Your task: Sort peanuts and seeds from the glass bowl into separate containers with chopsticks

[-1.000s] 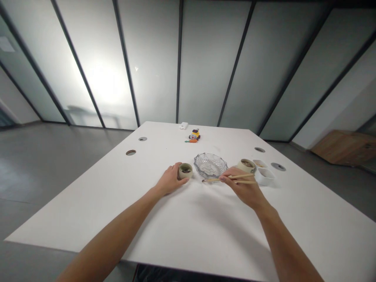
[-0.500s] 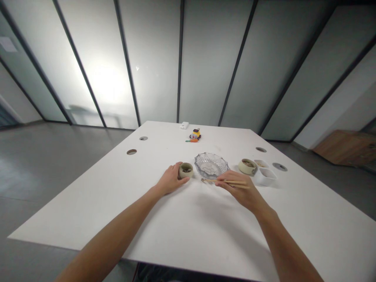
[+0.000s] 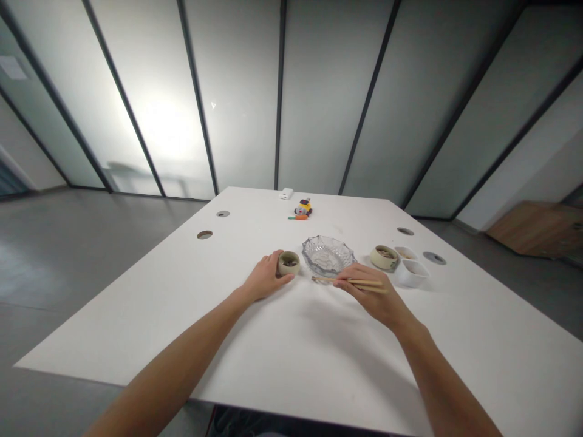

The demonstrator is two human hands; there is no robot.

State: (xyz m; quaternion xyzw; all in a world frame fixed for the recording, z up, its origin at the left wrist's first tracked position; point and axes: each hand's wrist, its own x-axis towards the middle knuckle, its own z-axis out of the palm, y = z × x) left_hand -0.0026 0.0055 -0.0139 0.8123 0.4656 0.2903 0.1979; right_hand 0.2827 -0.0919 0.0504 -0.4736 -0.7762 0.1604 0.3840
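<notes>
My left hand (image 3: 268,276) is curled around the left side of a small pale green cup (image 3: 288,269), which stands upright on the table with small dark bits inside. Between the fingers of my right hand (image 3: 367,288) is a pair of wooden chopsticks (image 3: 353,281), pointing left. Something small and dark sits at their tips, too small to name. The tips hover to the right of the cup, in front of a clear glass bowl (image 3: 314,261). My right hand partly covers the bowl's near right edge.
To the right stand a second pale green cup (image 3: 381,260) holding small pieces and two joined white containers (image 3: 412,280). Farther back on the white table (image 3: 182,321) lie a yellow toy car (image 3: 303,207), an orange toy carrot (image 3: 300,217) and a white box (image 3: 286,193).
Almost nothing differs. Both hands, the cup and the chopsticks keep their places, with only a very slight shift of the whole view.
</notes>
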